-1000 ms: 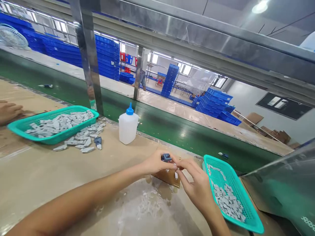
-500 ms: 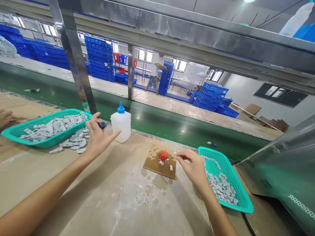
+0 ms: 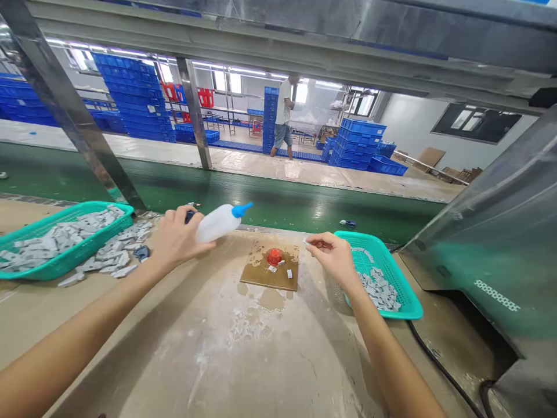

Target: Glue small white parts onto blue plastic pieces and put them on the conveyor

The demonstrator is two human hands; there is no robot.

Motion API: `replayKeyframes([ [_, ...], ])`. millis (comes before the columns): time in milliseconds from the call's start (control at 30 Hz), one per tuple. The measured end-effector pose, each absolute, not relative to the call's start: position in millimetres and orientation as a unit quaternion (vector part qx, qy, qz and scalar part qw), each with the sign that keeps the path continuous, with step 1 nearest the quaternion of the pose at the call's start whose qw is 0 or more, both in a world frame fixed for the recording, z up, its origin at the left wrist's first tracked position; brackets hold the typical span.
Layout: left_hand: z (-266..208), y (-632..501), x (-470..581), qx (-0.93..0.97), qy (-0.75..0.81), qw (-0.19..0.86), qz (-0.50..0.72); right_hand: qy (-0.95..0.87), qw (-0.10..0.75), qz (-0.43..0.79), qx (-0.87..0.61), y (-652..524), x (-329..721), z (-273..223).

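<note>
My left hand [image 3: 180, 235] is closed around a white squeeze bottle [image 3: 217, 223] with a blue nozzle, tilted so the nozzle points right. A dark piece [image 3: 189, 216] shows at the fingers of that hand. My right hand [image 3: 333, 255] pinches a small white piece [image 3: 307, 242] at its fingertips, just right of a wet brown board [image 3: 261, 276]. On the board sits a red round cap-like thing [image 3: 274, 256], with several small white pieces around it.
A green basket [image 3: 404, 284] of grey-white parts stands at the right, another green basket [image 3: 65, 264] at the left with loose parts [image 3: 111, 249] beside it. Behind runs a green conveyor belt [image 3: 261, 200] carrying a small part [image 3: 347, 223]. A person [image 3: 284, 113] stands near stacked blue crates [image 3: 133, 96].
My left hand has closed on the bottle, which was upright and is now lifted and tipped rightward. My right hand still pinches the white piece. The camera view has shifted.
</note>
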State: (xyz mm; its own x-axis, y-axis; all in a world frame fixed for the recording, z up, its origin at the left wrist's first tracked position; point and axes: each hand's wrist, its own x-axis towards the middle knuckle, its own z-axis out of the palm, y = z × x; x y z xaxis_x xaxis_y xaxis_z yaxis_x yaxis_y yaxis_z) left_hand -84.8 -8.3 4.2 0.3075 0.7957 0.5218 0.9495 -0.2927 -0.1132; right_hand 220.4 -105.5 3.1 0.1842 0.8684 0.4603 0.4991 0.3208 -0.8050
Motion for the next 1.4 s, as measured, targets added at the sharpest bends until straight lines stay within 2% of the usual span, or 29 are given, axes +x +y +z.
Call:
replayKeyframes([
  [200, 13.1, -22.4, -80.1, -0.846, -0.441, 0.285, -0.098, -0.532, 0.571, 0.283, -0.558, -94.8, 231.8, -5.9],
  [533, 28.0, -19.0, -69.0, -0.880, -0.338, 0.334, -0.006, -0.542, 0.562, 0.281, -0.558, -96.9, 239.5, -2.1],
  [800, 37.4, -15.7, -62.2, -0.898, -0.298, 0.325, 0.018, -0.550, 0.556, 0.282, -0.555, -96.4, 240.9, -2.2],
  [1133, 54.7, -19.6, -53.1, -0.890, -0.304, 0.334, 0.052, -0.569, 0.527, 0.257, -0.576, -97.0, 242.5, -2.4],
  [1300, 49.7, -25.9, -56.4, -0.868, -0.357, 0.340, 0.061, -0.596, 0.488, 0.199, -0.605, -97.3, 237.0, -4.9],
  [1400, 43.0, -24.0, -62.5, -0.860, -0.412, 0.301, 0.026, -0.628, 0.461, 0.173, -0.603, -96.9, 226.8, -10.0],
])
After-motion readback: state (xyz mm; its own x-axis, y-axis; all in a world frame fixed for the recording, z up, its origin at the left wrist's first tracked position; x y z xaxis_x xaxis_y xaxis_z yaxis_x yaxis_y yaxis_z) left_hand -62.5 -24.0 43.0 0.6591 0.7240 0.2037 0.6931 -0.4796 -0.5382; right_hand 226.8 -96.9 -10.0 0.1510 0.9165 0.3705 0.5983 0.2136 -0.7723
